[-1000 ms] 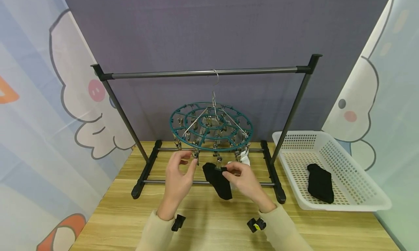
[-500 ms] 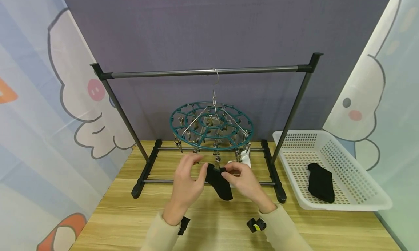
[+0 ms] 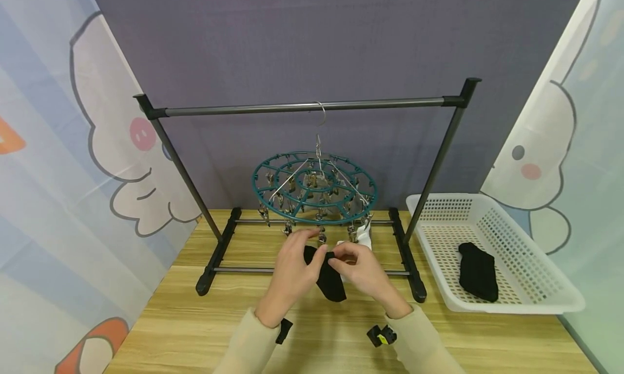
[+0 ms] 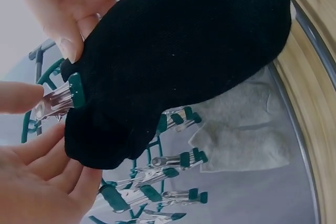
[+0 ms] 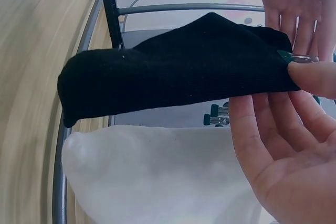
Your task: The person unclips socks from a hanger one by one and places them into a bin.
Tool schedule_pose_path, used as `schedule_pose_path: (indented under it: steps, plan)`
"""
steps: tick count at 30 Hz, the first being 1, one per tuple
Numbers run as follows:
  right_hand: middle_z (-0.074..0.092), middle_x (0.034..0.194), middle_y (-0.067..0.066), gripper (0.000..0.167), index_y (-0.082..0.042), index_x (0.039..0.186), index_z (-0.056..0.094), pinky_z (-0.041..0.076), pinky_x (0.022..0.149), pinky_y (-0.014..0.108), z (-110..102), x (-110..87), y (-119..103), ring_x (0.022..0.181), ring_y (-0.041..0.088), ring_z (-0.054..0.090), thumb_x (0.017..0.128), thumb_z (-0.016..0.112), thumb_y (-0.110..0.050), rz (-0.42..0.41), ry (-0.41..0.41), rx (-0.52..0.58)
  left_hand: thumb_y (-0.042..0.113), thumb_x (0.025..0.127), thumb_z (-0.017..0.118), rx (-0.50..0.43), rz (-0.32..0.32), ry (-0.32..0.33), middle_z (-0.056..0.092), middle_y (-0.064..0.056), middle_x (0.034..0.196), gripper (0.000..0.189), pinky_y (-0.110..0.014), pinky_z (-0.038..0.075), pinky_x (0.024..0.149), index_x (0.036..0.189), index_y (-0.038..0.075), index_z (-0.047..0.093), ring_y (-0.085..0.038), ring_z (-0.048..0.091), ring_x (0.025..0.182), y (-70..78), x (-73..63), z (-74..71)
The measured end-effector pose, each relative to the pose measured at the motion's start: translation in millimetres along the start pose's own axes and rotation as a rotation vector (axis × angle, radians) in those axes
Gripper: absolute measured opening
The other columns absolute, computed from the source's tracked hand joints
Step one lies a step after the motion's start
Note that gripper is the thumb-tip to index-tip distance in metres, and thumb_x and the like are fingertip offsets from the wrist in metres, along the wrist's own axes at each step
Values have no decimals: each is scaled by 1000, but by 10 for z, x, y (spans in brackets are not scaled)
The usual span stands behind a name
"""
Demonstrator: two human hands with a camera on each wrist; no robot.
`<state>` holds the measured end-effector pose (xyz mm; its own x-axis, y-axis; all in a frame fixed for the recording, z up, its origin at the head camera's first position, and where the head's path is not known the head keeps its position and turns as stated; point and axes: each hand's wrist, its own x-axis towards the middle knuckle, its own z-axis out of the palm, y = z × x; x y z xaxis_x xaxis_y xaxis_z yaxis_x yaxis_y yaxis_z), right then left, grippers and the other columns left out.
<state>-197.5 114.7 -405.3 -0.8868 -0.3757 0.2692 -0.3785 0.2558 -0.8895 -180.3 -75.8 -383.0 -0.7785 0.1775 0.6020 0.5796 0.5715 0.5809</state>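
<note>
A black sock point(image 3: 332, 284) hangs below the front of a round green clip hanger point(image 3: 312, 222). A metal clip point(image 4: 55, 100) with green tips bites its opening edge in the left wrist view. My right hand point(image 3: 362, 265) pinches that edge between thumb and fingers, beside the clip. My left hand point(image 3: 292, 268) is at the other side, its thumb tip at the clip's handle and its fingers stretched out by the sock's edge. Behind the black sock hangs a white sock point(image 5: 157, 177), partly covered by the right hand in the right wrist view.
The hanger hooks over the metal rail point(image 3: 244, 110) of a rack with black feet point(image 3: 207, 282) on a wooden table point(image 3: 161, 330). Several free clips hang around the ring. At right stands a white basket point(image 3: 512, 309) with another black sock point(image 3: 478, 273) in it.
My left hand has left a clip at the left and moved right, up to the black sock's clip. The right hand keeps its pinch on the sock, almost unmoved.
</note>
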Motion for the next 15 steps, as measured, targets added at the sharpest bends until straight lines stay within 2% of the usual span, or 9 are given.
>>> schedule_pose_path:
  steps: [3, 8, 11, 15]
  plan:
    - [69, 108, 11, 17, -2, 109, 73, 56, 84, 33, 1, 1, 2, 94, 24, 67, 99, 67, -14, -12, -9, 2, 21, 101, 67, -78, -50, -39, 66, -11, 124, 36, -49, 52, 96, 132, 5, 63, -28, 62, 114, -15, 18, 2]
    - [69, 108, 11, 16, -1, 109, 73, 56, 84, 34, 10, 1, 8, 94, 24, 67, 99, 68, -13, -19, -5, 7, 23, 101, 67, -204, -91, -53, 68, -7, 109, 29, -48, 54, 89, 124, 5, 66, -25, 65, 100, -47, 41, -1]
    - [69, 108, 11, 15, -2, 109, 73, 56, 85, 34, 13, 0, 7, 96, 24, 67, 99, 68, -12, -19, 3, 5, 23, 100, 69, -238, -101, -53, 67, -3, 99, 26, -42, 55, 82, 119, 6, 67, -21, 64, 92, -59, 45, -4]
    - [69, 108, 10, 16, -2, 109, 73, 55, 86, 33, 16, -4, 1, 97, 24, 66, 99, 67, -13, -9, 10, 1, 22, 99, 70, -241, -98, -55, 65, -2, 95, 25, -36, 55, 77, 117, 5, 66, -19, 64, 86, -65, 52, -7]
